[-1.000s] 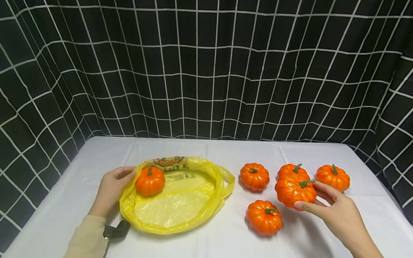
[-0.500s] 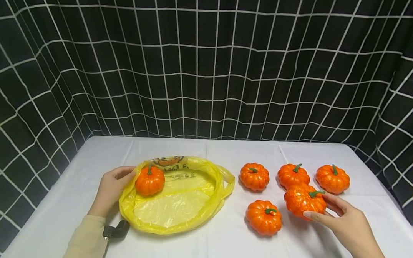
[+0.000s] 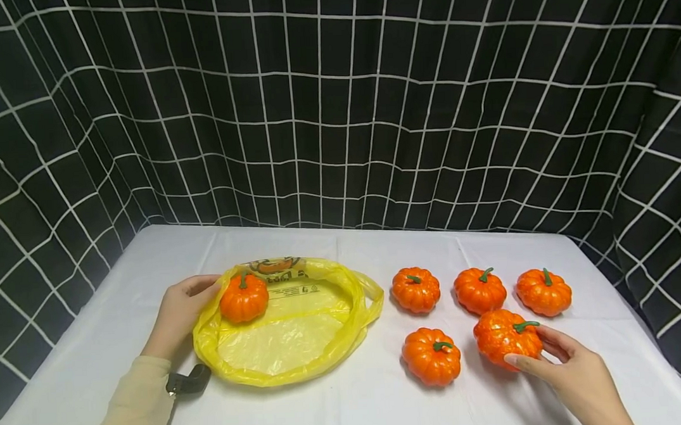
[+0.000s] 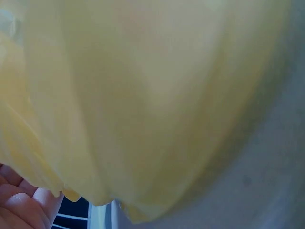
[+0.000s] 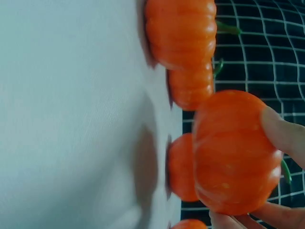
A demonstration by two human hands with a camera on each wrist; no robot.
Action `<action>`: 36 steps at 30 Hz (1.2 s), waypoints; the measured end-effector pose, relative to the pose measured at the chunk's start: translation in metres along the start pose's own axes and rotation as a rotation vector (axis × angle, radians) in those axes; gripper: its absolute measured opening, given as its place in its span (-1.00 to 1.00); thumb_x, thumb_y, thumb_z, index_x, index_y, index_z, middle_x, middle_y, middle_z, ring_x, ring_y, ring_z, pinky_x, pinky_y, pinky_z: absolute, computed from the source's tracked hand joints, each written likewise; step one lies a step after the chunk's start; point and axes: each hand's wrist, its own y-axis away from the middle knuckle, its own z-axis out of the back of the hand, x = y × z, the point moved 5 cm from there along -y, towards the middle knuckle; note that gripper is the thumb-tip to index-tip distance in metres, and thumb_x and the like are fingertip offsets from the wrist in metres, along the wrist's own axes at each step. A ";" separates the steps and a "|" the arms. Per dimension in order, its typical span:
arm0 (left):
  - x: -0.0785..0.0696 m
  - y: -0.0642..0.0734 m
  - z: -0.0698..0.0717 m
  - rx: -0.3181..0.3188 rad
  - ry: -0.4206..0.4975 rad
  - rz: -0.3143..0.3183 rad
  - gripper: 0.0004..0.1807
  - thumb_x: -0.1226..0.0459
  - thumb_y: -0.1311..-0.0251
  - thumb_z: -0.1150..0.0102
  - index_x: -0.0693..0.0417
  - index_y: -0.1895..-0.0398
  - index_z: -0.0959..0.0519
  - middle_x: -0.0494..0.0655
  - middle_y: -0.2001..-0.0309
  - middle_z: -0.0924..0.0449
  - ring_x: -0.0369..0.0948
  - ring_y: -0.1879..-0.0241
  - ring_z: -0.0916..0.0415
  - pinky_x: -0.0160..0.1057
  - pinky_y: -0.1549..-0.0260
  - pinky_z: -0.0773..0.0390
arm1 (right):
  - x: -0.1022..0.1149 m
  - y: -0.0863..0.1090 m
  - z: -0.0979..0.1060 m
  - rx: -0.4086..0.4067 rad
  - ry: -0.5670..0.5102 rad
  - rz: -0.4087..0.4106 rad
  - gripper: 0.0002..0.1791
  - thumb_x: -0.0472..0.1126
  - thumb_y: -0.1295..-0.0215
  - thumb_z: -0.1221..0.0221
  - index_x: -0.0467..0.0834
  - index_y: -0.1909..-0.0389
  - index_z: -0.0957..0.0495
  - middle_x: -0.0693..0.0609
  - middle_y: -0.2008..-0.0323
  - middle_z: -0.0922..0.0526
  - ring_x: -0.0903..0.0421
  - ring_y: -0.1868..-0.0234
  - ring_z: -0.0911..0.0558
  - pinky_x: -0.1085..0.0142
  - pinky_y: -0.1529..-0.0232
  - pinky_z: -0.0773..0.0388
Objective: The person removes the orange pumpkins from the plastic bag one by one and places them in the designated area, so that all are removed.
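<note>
My left hand [image 3: 180, 311] holds the left rim of a yellow plastic bag [image 3: 289, 345], its fingertips partly hidden by the film. The bag lies with its mouth spread wide, and one orange toy pumpkin [image 3: 244, 299] sits inside against the left wall. In the left wrist view the bag [image 4: 143, 105] fills most of the picture. My right hand [image 3: 575, 367] grips another pumpkin [image 3: 503, 340] between thumb and fingers, its green stem pointing right. The right wrist view shows this pumpkin [image 5: 236, 155] raised above the cloth, its shadow apart from it.
Three pumpkins stand in a back row: a left one [image 3: 415, 290], a middle one [image 3: 479, 291] and a right one [image 3: 544, 292]. Another pumpkin [image 3: 432, 357] sits nearer, left of the held one. A white cloth [image 3: 371, 395] covers the table; dark gridded curtains [image 3: 336, 111] enclose it.
My right hand has moved right and nearer to me with its pumpkin, uncovering the middle back pumpkin. The left hand stays at the bag's rim.
</note>
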 end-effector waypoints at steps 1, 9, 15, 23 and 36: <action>0.000 0.000 0.000 -0.001 0.000 -0.002 -0.50 0.07 -0.42 -0.07 0.19 -0.27 -0.50 0.22 -0.29 -0.50 0.08 -0.37 -0.35 0.06 -0.38 -0.36 | 0.000 -0.001 -0.001 0.010 0.002 -0.002 0.15 0.27 -0.18 -0.30 -0.35 -0.52 0.00 -0.37 -0.49 -0.06 -0.38 -0.48 -0.10 -0.27 -0.40 -0.15; 0.000 0.000 0.000 -0.005 0.001 -0.007 -0.52 0.11 -0.42 -0.05 0.21 -0.26 -0.50 0.24 -0.29 -0.50 0.09 -0.36 -0.35 0.06 -0.38 -0.37 | -0.003 -0.002 -0.005 0.034 -0.008 -0.003 0.10 0.19 -0.23 -0.29 -0.38 -0.51 0.02 -0.40 -0.48 -0.04 -0.38 -0.48 -0.11 -0.23 -0.39 -0.21; -0.001 0.000 -0.001 0.002 0.005 0.004 -0.51 0.08 -0.43 -0.05 0.19 -0.27 -0.49 0.22 -0.31 -0.48 0.08 -0.37 -0.34 0.07 -0.38 -0.36 | -0.012 -0.008 -0.006 0.038 -0.003 -0.052 0.24 0.34 -0.09 -0.33 -0.40 -0.49 0.00 -0.45 -0.46 -0.08 -0.42 -0.42 -0.16 -0.29 -0.35 -0.25; -0.001 0.000 0.000 0.000 0.016 0.009 -0.51 0.08 -0.42 -0.06 0.19 -0.27 -0.49 0.22 -0.31 -0.48 0.08 -0.38 -0.33 0.07 -0.39 -0.35 | -0.017 -0.012 -0.008 0.043 0.012 -0.065 0.25 0.35 -0.06 -0.35 -0.40 -0.49 -0.02 -0.47 -0.43 -0.11 -0.44 -0.40 -0.18 -0.31 -0.32 -0.26; 0.000 0.000 0.001 -0.007 0.006 -0.014 -0.53 0.12 -0.42 -0.06 0.23 -0.25 -0.51 0.25 -0.27 -0.51 0.09 -0.35 -0.36 0.06 -0.36 -0.38 | -0.023 -0.014 -0.010 0.077 0.046 -0.079 0.23 0.28 -0.05 -0.39 -0.43 -0.47 -0.04 -0.52 -0.38 -0.13 -0.46 -0.35 -0.24 -0.29 -0.28 -0.32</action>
